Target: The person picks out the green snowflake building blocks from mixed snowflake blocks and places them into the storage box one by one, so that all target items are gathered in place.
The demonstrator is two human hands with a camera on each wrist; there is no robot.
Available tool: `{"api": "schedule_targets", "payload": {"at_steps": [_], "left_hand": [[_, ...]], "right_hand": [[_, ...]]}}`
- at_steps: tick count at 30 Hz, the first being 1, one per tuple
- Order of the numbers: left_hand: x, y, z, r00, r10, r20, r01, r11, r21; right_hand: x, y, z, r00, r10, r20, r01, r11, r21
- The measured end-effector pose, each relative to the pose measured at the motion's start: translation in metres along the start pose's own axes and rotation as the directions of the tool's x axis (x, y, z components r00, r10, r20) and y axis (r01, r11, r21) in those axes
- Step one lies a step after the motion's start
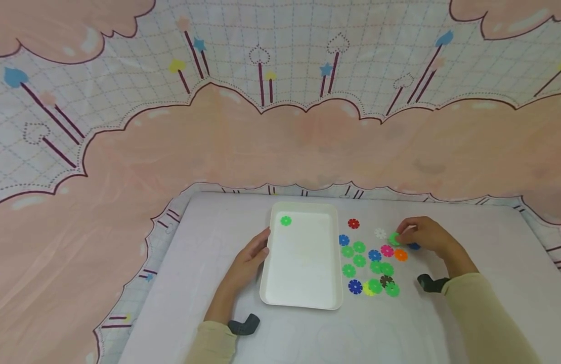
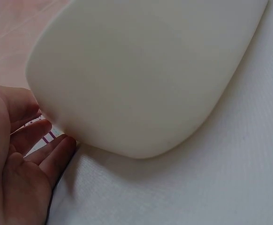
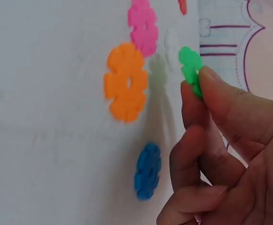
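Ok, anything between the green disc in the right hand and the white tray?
Only low, flat pieces: the white disc, then the blue disc beside the tray. Held up, the green disc should clear both.

Tray (image 1: pixel 301 263) on table (image 1: pixel 171 303) (one disc (image 1: pixel 286 221) inside), other discs (image 1: pixel 359 261) right.

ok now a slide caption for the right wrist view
A right hand pinches a green disc near an orange disc, a pink disc and a blue disc on a white tabletop.

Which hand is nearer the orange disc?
Right. The right hand is close by the orange disc; the left hand touches the left edge of the white tray.
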State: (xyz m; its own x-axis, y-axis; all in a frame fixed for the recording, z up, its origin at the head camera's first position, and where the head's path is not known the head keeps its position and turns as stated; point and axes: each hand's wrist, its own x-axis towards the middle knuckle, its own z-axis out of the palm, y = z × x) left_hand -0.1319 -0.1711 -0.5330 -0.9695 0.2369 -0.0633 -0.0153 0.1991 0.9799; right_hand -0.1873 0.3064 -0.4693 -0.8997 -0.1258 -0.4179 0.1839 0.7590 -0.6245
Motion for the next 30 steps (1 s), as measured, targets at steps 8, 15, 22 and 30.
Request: {"api": "schedule_targets", "payload": {"at_steps": [8, 15, 22, 30], "left_hand": [[0.001, -0.002, 0.0, 1.0, 0.004, -0.002, -0.004, 1.0, 0.004], [0.0, -0.002, 0.0, 1.0, -0.007, -0.008, 0.007, 1.0, 0.003], [0.001, 0.0, 0.001, 0.999, -0.025, -0.023, 0.025, 0.999, 0.025], [0.0, 0.002, 0.002, 0.999, -0.037, -0.028, 0.038, 0.999, 0.022]], "right_hand": [[0.002, -0.016, 0.011, 1.0, -0.009, 0.01, 0.008, 0.997, 0.073], [0.007, -0.029, 0.021, 0.999, 0.004, 0.054, -0.014, 0.983, 0.182], [0.011, -0.047, 0.03, 0.997, -0.005, 0.071, -0.014, 0.966, 0.257], [0.017, -0.067, 0.042, 0.999, 0.002, 0.047, -0.018, 0.945, 0.327]]}}
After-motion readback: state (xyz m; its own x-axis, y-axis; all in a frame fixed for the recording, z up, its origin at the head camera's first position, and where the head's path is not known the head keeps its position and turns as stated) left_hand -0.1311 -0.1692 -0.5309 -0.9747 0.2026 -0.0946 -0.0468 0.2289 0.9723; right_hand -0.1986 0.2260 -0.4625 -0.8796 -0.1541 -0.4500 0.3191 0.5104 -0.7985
